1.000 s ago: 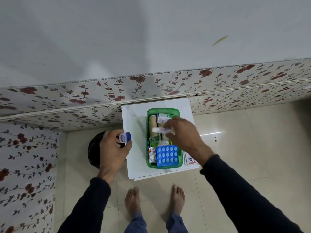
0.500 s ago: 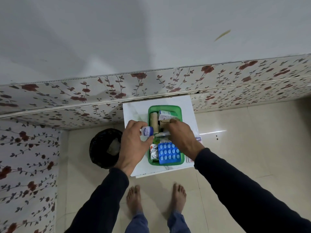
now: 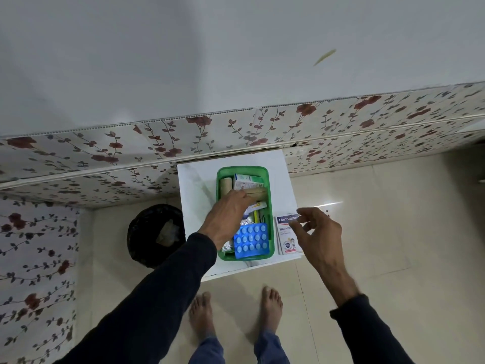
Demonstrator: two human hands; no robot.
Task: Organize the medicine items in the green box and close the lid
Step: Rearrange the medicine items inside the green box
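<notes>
Hands sorting medicine items in an open green box on a small white table

The white table (image 3: 199, 185) carries the green box (image 3: 270, 179), lid not in view; the left hand (image 3: 227, 215) reaches into its middle, fingers hidden among the contents, so its grip cannot be told. The right hand (image 3: 319, 232), earlier inside the box, now hovers empty and spread just right of the Hansaplast plaster box (image 3: 284, 239), which lies outside against the box's right wall, long axis near-to-far, nearest that hand. A blue blister pack (image 3: 251, 240) fills the near end.
</notes>
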